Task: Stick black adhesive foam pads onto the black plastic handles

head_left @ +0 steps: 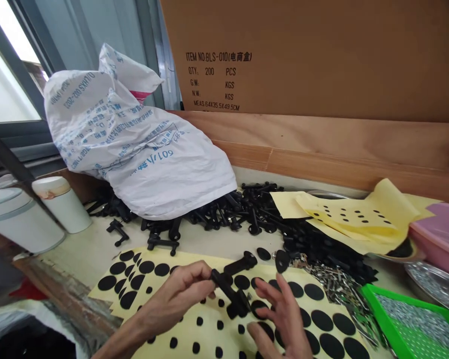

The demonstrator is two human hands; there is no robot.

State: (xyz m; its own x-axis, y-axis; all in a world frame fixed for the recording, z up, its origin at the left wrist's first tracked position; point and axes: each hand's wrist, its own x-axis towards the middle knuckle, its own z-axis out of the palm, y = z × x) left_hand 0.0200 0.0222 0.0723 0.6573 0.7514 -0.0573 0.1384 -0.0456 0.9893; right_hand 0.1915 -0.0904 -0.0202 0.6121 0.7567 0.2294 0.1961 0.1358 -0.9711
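Observation:
My left hand pinches one end of a black plastic arm-like part between thumb and fingers. The part is held tilted above yellow sheets that carry rows of black round pads. Close to its lower right end is my right hand, fingers spread and thumb apart, with nothing visible in its grasp. Another black arm piece appears just behind the held one. A black teardrop-shaped piece shows beyond my right fingertips; whether they touch it I cannot tell. Beside it lies a black oval piece.
A white printed sack spills black parts across the back. Metal pins lie at right, near a green tray of small metal pieces, a metal dish and a pink basin. White canisters stand at left.

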